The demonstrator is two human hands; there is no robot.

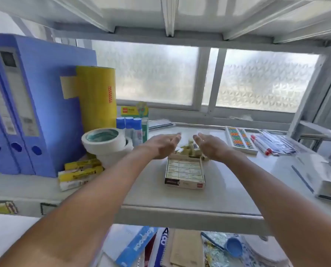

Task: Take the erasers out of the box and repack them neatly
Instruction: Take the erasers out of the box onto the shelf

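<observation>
1. Blue binders [22, 105] stand far left of the box [185, 173], with tape rolls [105, 141] between them and it.
2. The left hand [163, 146] hovers just beyond the box's far-left corner, fingers straight, holding nothing.
3. The box sits open mid-shelf, well back from the shelf's front edge [189, 211], long axis running away from the viewer; packed erasers [185, 169] lie in rows inside.
4. Loose erasers [189, 149] are heaped just behind the box, between both hands.
5. The right hand [211, 146] mirrors the left, fingers extended, empty.
6. A bead tray [240, 140] lies right of the box, bare shelf between.
</observation>
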